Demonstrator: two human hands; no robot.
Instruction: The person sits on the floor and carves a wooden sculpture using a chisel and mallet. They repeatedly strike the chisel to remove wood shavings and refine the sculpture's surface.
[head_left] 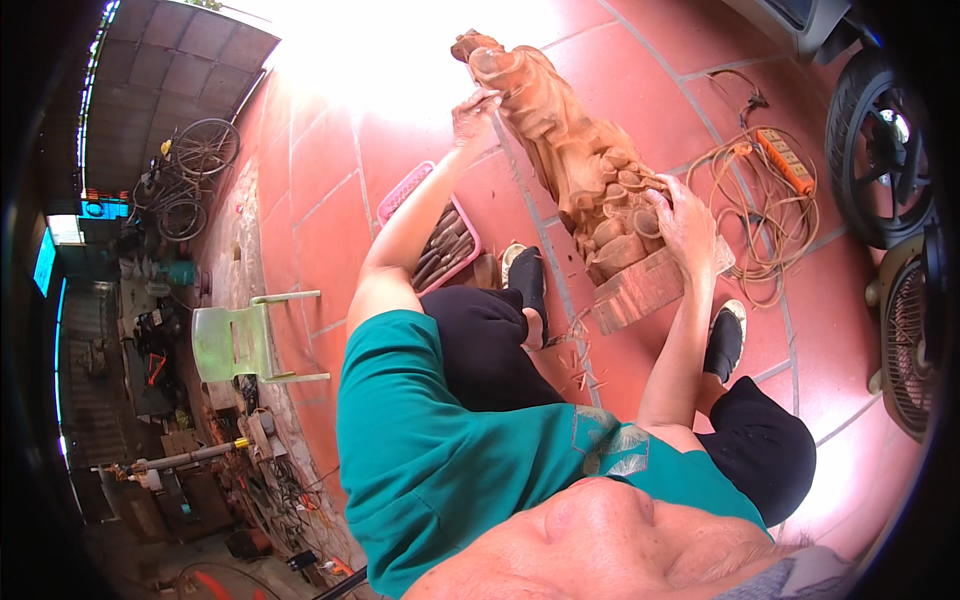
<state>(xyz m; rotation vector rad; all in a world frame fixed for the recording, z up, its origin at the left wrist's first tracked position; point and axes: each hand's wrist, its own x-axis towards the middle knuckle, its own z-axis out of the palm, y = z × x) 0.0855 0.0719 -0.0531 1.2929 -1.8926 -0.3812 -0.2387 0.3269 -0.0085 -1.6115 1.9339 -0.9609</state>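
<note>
A carved wooden statue [575,130] with folds and rounded shapes extends away from me, between my feet and the bright far floor. Its plain block base [645,290] is nearest me. My left hand [475,115] is closed at the left edge of its far, narrow part; its fingertips are partly hidden. Lower down, my right hand [686,225] curls over the right side of the rounded carving, just above the base. I cannot make out a tool in either hand. Beside my left forearm, a pink basket [476,238] holds several dark, stick-like tool handles [447,245].
Wood shavings [580,365] litter the red tiles near my feet. An orange power strip [785,160] lies with its coiled cord [745,235] at right, near a motorbike wheel [880,150] and a fan [908,335]. Left are a green chair [235,342] and a bicycle [190,175].
</note>
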